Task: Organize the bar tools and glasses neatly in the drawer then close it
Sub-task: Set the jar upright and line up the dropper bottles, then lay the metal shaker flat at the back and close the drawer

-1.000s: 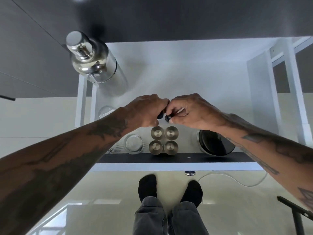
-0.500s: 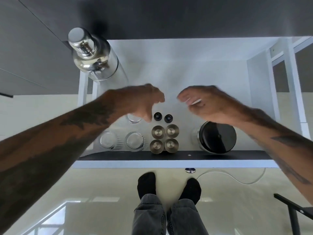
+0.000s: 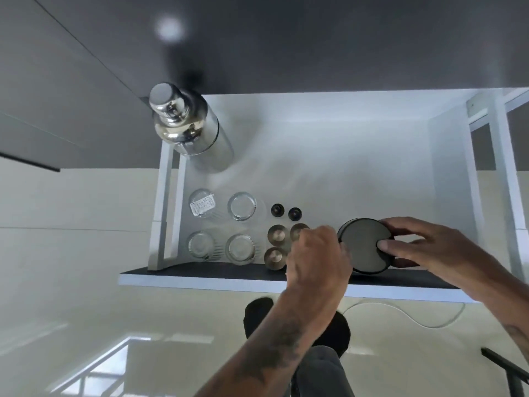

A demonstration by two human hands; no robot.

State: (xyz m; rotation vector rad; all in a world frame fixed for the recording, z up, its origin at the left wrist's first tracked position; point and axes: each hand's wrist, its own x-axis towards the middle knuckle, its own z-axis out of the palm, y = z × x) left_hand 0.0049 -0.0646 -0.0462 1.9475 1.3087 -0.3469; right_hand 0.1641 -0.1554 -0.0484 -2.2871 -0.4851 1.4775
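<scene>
Both hands are on the black-lidded jar (image 3: 363, 247) at the near right of the open drawer (image 3: 329, 167). The right hand (image 3: 429, 247) is spread wide over it, thumb pressed on the flat lid and fingers wrapped round its far and right edge, gripping it. The left hand (image 3: 317, 262) is curled against the jar's left side; its fingers are hidden from above, so I cannot tell whether it grips or only touches. Left of the jar, partly under the left hand, stand small steel cups (image 3: 277, 234) in a tight block, and just beyond them two small black caps (image 3: 277, 210) side by side. Further left, four clear glasses (image 3: 242, 206) sit in a square, the far left one with a label on it. A tall shiny shaker (image 3: 186, 124) stands upright in the far left corner. The drawer is white inside with a dark near edge, pulled out from under a dark grey counter (image 3: 286, 38). Below it lie a pale glossy floor (image 3: 86, 310), a thin white cable (image 3: 400, 313), and the person's black socks
</scene>
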